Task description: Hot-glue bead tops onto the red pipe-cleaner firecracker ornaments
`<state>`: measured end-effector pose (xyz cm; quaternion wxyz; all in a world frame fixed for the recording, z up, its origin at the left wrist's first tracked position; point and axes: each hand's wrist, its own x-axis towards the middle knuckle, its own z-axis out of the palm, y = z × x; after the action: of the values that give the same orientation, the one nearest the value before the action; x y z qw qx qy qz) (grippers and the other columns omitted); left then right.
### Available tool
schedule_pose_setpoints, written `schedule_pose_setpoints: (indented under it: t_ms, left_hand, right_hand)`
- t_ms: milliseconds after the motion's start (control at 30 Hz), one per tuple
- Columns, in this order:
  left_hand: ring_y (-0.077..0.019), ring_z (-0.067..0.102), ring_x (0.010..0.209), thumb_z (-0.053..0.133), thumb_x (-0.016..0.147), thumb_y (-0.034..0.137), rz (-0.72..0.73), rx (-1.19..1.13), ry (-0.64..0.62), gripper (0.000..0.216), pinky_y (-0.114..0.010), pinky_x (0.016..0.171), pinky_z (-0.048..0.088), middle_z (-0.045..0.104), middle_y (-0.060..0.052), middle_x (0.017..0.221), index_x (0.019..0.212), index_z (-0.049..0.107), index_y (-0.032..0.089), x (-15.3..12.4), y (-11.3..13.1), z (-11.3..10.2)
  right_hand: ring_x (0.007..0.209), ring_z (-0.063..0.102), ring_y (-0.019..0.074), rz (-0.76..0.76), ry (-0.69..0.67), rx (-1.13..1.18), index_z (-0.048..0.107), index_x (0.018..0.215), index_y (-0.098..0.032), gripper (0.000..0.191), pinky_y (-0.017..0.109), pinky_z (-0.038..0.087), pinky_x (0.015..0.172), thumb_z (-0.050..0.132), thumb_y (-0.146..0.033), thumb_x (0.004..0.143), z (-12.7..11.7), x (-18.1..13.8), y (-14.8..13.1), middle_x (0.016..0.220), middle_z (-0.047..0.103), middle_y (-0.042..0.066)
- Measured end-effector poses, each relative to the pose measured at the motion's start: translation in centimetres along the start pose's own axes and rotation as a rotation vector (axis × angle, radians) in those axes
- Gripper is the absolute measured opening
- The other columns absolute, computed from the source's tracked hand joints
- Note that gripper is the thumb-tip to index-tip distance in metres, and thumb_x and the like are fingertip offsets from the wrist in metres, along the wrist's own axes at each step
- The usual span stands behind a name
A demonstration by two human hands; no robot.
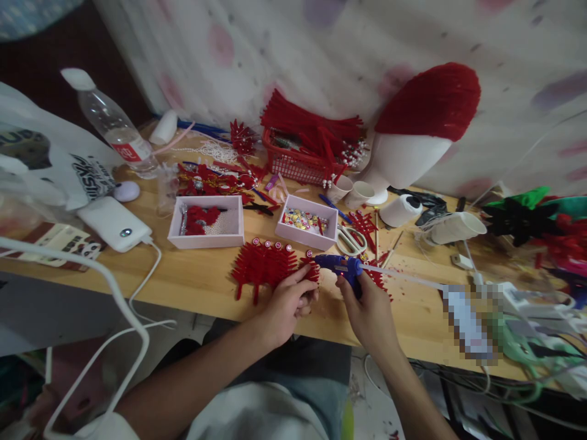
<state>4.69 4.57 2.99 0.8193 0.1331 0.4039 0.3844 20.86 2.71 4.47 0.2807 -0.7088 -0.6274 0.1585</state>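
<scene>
My right hand [370, 308] grips a blue hot-glue gun [342, 265] with a white glue stick trailing to the right; its nozzle points left at a small red pipe-cleaner piece [310, 269]. My left hand [288, 300] pinches that red piece against the wooden table [192, 278]. Just left of it lies a row of finished red fan-shaped pipe-cleaner pieces [263, 266] tipped with small gems.
Two pink boxes [206, 221] [306, 221] hold beads and gems. Scissors [351, 239], a red basket of pipe cleaners [302, 160], a mannequin head with a red cap [419, 125], cups, a power bank [114, 223], a water bottle [112, 125] and cables crowd the table.
</scene>
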Motion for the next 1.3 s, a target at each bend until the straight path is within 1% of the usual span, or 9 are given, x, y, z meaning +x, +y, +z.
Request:
schedule_pose_setpoints:
  t_ms: [167, 400, 633, 833, 1033, 1300]
  left_hand:
    - [-0.0032, 0.026, 0.046, 0.071, 0.062, 0.023, -0.001, -0.002, 0.000, 0.057, -0.020, 0.047, 0.011, 0.056, 0.003, 0.060, 0.118, 0.066, 0.014, -0.11, 0.19, 0.25]
    - [-0.0032, 0.026, 0.046, 0.072, 0.061, 0.025, 0.003, 0.005, 0.006, 0.057, -0.021, 0.047, 0.010, 0.056, 0.002, 0.061, 0.117, 0.067, 0.015, -0.12, 0.25, 0.35]
    - [-0.0032, 0.026, 0.046, 0.073, 0.061, 0.025, 0.011, -0.007, -0.006, 0.055, -0.021, 0.047, 0.010, 0.056, 0.002, 0.062, 0.115, 0.067, 0.015, -0.05, 0.16, 0.19]
    - [-0.0031, 0.025, 0.046, 0.072, 0.062, 0.024, 0.011, -0.011, -0.012, 0.055, -0.021, 0.047, 0.010, 0.056, 0.002, 0.062, 0.115, 0.067, 0.015, -0.06, 0.24, 0.19]
    - [-0.0030, 0.026, 0.045, 0.071, 0.063, 0.023, 0.008, -0.008, -0.006, 0.053, -0.021, 0.047, 0.010, 0.057, 0.001, 0.063, 0.114, 0.066, 0.014, -0.01, 0.26, 0.21]
    - [-0.0021, 0.026, 0.045, 0.073, 0.063, 0.021, 0.009, -0.027, -0.015, 0.047, -0.020, 0.047, 0.009, 0.056, 0.002, 0.063, 0.109, 0.068, 0.014, 0.02, 0.19, 0.19]
  right_hand:
    - [0.063, 0.063, 0.0209, -0.004, 0.000, -0.020, 0.065, 0.096, -0.016, 0.036, 0.027, 0.041, 0.058, 0.046, -0.047, 0.092, 0.10, -0.07, 0.09, 0.075, 0.070, 0.008]
    - [0.062, 0.062, 0.0215, -0.013, 0.009, -0.052, 0.066, 0.101, -0.016, 0.038, 0.028, 0.041, 0.058, 0.044, -0.046, 0.093, 0.21, -0.16, 0.05, 0.075, 0.069, 0.008]
    - [0.061, 0.061, 0.0209, -0.014, 0.008, -0.055, 0.065, 0.098, -0.016, 0.037, 0.029, 0.042, 0.060, 0.044, -0.046, 0.093, 0.33, -0.13, 0.05, 0.074, 0.069, 0.008]
    - [0.063, 0.061, 0.0209, -0.021, 0.005, -0.055, 0.065, 0.100, -0.016, 0.037, 0.029, 0.043, 0.062, 0.045, -0.046, 0.093, 0.27, -0.21, 0.23, 0.076, 0.069, 0.008]
    - [0.059, 0.059, 0.0201, -0.009, -0.006, -0.051, 0.065, 0.097, -0.016, 0.037, 0.029, 0.042, 0.060, 0.045, -0.047, 0.092, 0.14, -0.13, 0.18, 0.073, 0.068, 0.007]
    - [0.065, 0.062, 0.0221, 0.013, -0.010, 0.009, 0.065, 0.099, -0.016, 0.038, 0.029, 0.044, 0.060, 0.047, -0.049, 0.092, 0.05, -0.32, 0.18, 0.076, 0.071, 0.009]
